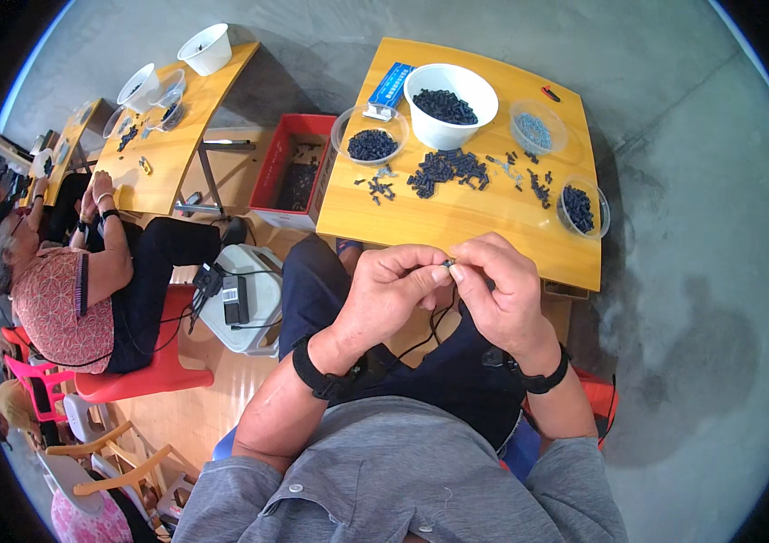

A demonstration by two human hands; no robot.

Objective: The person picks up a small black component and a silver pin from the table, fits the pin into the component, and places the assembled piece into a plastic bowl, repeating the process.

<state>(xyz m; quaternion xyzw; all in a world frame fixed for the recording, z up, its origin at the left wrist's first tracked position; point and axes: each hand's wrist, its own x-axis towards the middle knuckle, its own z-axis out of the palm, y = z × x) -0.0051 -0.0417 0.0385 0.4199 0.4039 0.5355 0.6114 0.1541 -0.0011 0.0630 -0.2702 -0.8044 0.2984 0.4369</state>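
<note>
My left hand (391, 288) and my right hand (498, 288) meet above my lap, just off the table's near edge. Thumbs and forefingers of both pinch one tiny dark part (448, 263), too small and too covered to name. Beyond them on the wooden table (493, 231) lies a loose pile of short black plastic pieces (446, 172). Smaller black pieces (379, 188) are scattered to its left, and a few light grey bits (504, 167) to its right. A clear round tub (576, 210) of black pieces stands at the right edge.
A white bowl (450, 104) full of black pieces stands at the back, beside a blue box (391, 86). Clear tubs hold black pieces (372, 145) and pale blue pieces (534, 131). A red bin (281, 172) is left of the table. Another person (67, 299) sits at a neighbouring table.
</note>
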